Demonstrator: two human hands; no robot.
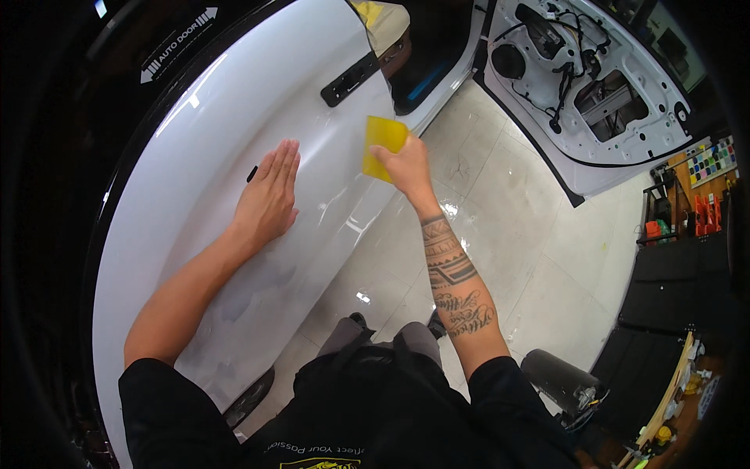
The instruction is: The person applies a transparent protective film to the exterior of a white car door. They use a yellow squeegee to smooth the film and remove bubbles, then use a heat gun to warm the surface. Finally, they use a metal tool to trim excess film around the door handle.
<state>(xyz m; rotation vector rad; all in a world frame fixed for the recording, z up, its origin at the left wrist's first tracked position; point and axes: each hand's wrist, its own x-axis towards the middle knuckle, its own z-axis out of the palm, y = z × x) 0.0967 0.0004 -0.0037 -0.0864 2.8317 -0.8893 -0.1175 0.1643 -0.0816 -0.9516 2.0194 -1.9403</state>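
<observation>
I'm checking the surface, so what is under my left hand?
White car panel shows around the left hand, with a small black piece just to its left. The patch directly beneath the hand is covered, so its condition cannot be seen.

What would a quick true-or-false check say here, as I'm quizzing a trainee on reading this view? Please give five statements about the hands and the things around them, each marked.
1. The right hand holds a flat yellow card. True.
2. The left hand is clenched in a fist. False: its fingers are straight, over the white car panel.
3. A detached-looking door at the upper right carries black wiring. True.
4. The dark cylinder is at the lower left. False: it is at the lower right.
5. The floor is covered in red carpet. False: it has pale, glossy tiles.
</observation>
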